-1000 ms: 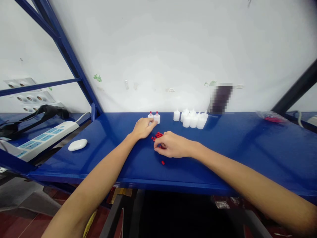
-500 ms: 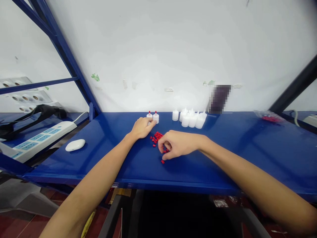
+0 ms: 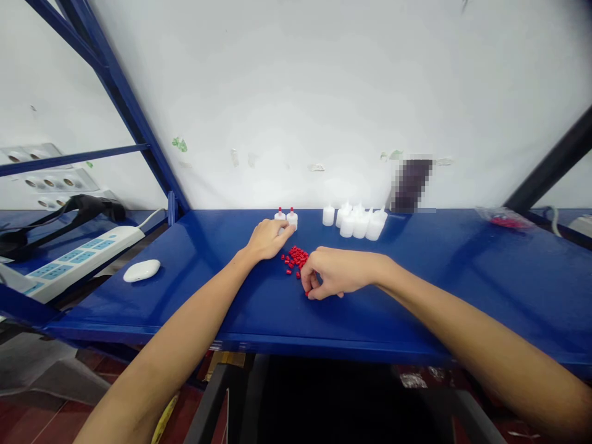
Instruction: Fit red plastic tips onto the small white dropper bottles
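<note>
My left hand [image 3: 269, 238] is curled at two small white bottles that stand upright with red caps. Its finger and thumb close around the lower part of the left bottle [image 3: 279, 216]; the thumb tip overlaps the right bottle [image 3: 291, 218]. My right hand [image 3: 335, 272] is low over the tabletop, thumb and forefinger pinched on a small red cap [image 3: 307, 293], mostly hidden by the fingertips. Between the hands lies a loose pile of red caps [image 3: 296, 256], its right side partly covered by my right hand.
Several uncapped white bottles [image 3: 359, 225] stand grouped at the back, with a single bottle [image 3: 328, 215] left of them. A pixelated dark object [image 3: 411, 185] leans on the wall. A white case [image 3: 142, 270], a power strip [image 3: 87, 256] and a clear bag [image 3: 504, 218] lie at the sides.
My right hand has moved slightly right and its fingers have closed on the red cap nearest the front edge. My left hand stays at the capped bottles.
</note>
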Tool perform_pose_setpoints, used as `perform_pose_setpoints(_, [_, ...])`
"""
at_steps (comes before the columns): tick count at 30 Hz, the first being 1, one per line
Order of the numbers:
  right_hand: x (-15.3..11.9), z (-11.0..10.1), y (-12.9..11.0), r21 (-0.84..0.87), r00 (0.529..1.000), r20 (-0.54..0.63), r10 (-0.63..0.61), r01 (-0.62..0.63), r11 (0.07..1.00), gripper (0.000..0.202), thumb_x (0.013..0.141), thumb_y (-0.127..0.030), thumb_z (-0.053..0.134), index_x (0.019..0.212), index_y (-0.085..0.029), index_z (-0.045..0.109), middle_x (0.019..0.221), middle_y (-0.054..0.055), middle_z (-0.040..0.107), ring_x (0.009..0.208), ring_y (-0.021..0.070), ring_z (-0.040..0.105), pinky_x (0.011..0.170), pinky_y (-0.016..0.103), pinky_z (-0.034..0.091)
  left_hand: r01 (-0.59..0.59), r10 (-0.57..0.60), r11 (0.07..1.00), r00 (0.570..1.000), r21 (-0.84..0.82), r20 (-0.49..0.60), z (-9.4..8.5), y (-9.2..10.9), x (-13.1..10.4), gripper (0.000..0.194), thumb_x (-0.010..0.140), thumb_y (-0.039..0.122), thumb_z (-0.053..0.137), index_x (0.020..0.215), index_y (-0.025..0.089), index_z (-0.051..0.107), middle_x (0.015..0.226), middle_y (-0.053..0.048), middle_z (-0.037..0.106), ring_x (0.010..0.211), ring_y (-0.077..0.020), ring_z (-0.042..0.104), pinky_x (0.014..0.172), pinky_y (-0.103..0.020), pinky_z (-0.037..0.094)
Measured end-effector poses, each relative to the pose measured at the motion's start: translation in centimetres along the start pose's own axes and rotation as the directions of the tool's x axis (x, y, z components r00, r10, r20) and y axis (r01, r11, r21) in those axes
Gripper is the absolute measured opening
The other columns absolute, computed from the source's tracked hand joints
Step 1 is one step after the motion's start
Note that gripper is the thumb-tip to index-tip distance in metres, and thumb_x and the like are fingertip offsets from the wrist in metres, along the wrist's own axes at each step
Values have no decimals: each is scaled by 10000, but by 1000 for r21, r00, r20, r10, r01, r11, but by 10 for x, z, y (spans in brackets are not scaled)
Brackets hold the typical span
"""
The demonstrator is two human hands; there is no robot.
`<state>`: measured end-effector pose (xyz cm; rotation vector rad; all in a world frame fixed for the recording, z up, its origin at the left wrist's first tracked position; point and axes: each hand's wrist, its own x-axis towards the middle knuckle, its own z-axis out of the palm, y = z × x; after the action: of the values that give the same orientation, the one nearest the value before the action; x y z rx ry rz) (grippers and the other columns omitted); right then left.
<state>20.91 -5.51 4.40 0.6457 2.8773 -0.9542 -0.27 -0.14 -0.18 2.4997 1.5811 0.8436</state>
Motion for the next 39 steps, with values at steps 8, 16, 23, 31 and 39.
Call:
perform_pose_setpoints(8, [25,7,35,364,629,-761,157,214,907,194,807,-340,674,885,-163,657,513,-41,594,459,108,567,506,243,449,-63,78,887,997,-458,13,5,1,-2,583,983,480,218,590,161,508,480,7,476,496,-111,442,566,-252,357])
perform_pose_setpoints(16, [44,21,38,518,644,-755,127,466,717,307,771,-425,732,921,-180,623,667,-34,640,437,92,587,450,233,447,-62,154,747,985,-662,81,7,10,-5,647,946,602,280,597,137,564,479,-20,512,443,-101,438,484,-242,341])
perform_pose_setpoints(23, [48,23,29,523,598,-788,146,525,672,332,767,-465,739,913,-199,602,664,-41,614,487,99,592,491,257,487,22,134,657,980,-753,146,5,19,-4,631,897,618,311,595,133,579,546,-74,611,455,-112,476,465,-248,356])
perform_pose_setpoints(31, [48,24,27,497,610,-783,120,500,709,343,785,-487,713,926,-201,586,686,-19,631,586,136,630,529,266,487,-30,189,609,976,-793,107,-2,24,-4,456,835,478,445,582,123,580,520,-59,605,418,-103,462,418,-236,322])
perform_pose_setpoints(39, [40,23,34,298,507,-853,128,270,915,146,877,-317,572,958,-197,561,763,-6,628,596,118,567,590,272,467,-39,88,659,996,-751,26,1,15,0,265,826,402,459,682,179,454,449,42,442,381,-85,394,408,-227,301])
